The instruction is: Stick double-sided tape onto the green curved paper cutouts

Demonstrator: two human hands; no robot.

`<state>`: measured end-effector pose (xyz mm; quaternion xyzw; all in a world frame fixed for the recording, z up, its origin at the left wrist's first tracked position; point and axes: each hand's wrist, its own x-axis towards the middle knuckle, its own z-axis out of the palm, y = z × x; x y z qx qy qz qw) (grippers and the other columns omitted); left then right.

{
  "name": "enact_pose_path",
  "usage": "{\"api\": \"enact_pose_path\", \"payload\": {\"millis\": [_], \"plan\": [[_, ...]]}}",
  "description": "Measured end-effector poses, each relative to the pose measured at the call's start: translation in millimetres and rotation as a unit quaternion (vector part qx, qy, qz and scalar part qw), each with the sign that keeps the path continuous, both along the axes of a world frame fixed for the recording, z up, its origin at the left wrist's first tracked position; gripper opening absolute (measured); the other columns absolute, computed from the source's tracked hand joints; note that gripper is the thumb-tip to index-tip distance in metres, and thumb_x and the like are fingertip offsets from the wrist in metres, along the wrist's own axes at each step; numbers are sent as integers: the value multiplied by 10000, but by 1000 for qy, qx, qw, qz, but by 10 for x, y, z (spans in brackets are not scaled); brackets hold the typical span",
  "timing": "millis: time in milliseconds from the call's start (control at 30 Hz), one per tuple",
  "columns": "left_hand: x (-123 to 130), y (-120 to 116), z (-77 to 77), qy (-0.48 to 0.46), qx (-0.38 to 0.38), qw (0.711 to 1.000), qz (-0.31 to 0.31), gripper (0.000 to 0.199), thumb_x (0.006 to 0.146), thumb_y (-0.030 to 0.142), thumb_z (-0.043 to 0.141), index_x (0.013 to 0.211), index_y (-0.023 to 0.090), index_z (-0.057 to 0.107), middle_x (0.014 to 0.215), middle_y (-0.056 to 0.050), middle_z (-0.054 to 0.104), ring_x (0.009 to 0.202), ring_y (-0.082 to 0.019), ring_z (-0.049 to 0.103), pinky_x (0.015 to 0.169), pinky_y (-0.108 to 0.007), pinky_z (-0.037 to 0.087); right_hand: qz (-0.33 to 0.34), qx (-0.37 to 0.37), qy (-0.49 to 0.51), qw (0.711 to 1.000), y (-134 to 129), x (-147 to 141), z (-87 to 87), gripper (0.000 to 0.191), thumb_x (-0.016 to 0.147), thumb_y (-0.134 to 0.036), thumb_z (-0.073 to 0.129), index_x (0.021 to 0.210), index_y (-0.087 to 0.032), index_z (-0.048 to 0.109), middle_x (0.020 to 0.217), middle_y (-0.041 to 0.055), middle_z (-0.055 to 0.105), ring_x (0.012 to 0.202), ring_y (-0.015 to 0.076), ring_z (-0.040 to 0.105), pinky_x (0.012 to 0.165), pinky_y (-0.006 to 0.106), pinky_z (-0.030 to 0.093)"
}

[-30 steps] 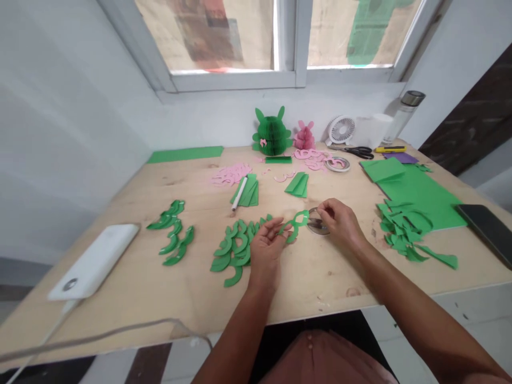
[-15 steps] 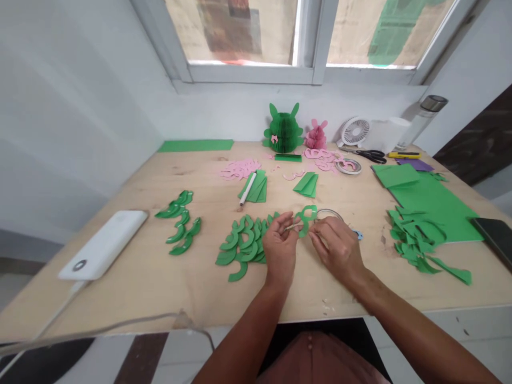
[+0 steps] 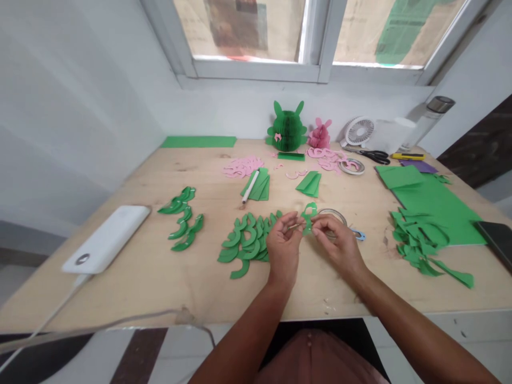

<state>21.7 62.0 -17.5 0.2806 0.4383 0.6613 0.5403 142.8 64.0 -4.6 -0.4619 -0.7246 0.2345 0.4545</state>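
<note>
My left hand (image 3: 283,248) is closed in a pinch around a thin, pale, narrow piece (image 3: 295,226), seen nearly edge-on. Just to its right, my right hand (image 3: 340,242) has its thumb and fingertips pressed together; whatever they hold is too small to make out. Between and beyond the fingertips are curved green paper cutouts (image 3: 310,209), partly covered by the hands. A roll of tape (image 3: 336,213) lies behind my right hand, with a light blue-handled tool (image 3: 359,234) beside it. Left of my left hand, curved green paper pieces (image 3: 242,245) lie overlapping in a cluster.
Glossy-marked green pieces (image 3: 182,218) and a white power bank (image 3: 107,239) lie left. Behind are a white pen (image 3: 250,186), pink cutouts (image 3: 244,167) and a green honeycomb paper figure (image 3: 287,130). Green scraps (image 3: 418,240), green sheets (image 3: 444,208) and black-handled scissors (image 3: 376,156) lie right.
My right hand's fingertips have come closer to my left hand's, over the green cutouts. The left hand keeps its pinch. The whole view has shifted slightly.
</note>
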Motion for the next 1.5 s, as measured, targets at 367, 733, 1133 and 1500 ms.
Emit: {"api": "enact_pose_path", "payload": {"millis": [367,733,1133,1500], "plan": [[10,3,-6,-8,-24,999,-46,459,618,142,716,1056,157,582,950,-67,672,893,-168,649,835,-313,497,25,-31,40,998,5,14,21,71,837,-204,520,782,-212,564,1001,73,669,948,198,625,827,361,485],[-7,-38,43,-66,-60,992,-87,595,588,200,768,1130,165,524,835,-13,649,756,-111,627,771,-259,480,28,-27,29,999,-7,34,34,71,855,-218,515,794,-209,550,1016,73,671,980,203,627,823,362,492],[5,-5,9,-22,-39,996,-81,601,526,183,786,1079,179,548,768,23,588,715,-98,589,699,-220,468,27,91,-113,989,-18,72,56,77,887,-170,468,879,-223,524,936,63,680,962,204,617,818,379,443],[-48,-44,92,-108,-124,971,-176,383,561,258,776,858,145,562,698,-8,650,551,-126,614,566,-265,496,26,93,-103,990,4,134,62,68,882,-193,472,884,-227,531,930,56,676,908,198,624,796,370,456]]}}
